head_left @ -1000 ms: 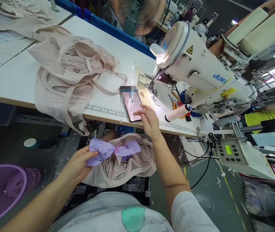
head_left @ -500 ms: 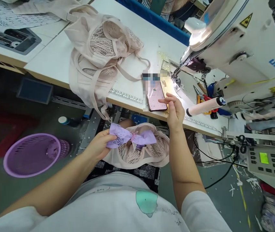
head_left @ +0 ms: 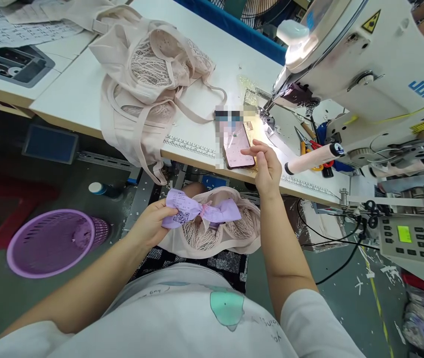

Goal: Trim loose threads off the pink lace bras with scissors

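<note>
Between the thumb and fingers of my left hand [head_left: 152,221] is the end of a purple paper ticket [head_left: 221,211] with a QR code, tied at its middle with pink thread. Below the ticket, a beige bra [head_left: 200,248] with lace cups lies across my lap. My right hand [head_left: 267,166] is over the table's front edge, fingers partly stretched out and apart, holding nothing. Its index fingertip is at the lower right of the screen of a smartphone [head_left: 237,144], which lies on the table; I cannot tell whether it touches.
A JUKI sewing machine [head_left: 379,74] stands at the right, its needle area lit. More beige bras [head_left: 137,89] are piled on the white table [head_left: 70,104], hanging over its edge. Scissors [head_left: 318,149] lie near a thread cone [head_left: 314,158]. A purple basket [head_left: 49,243] stands on the floor.
The view has shifted slightly, so the table and machine appear a little further left. My left hand keeps the ticket, and my right hand remains at the phone screen.
</note>
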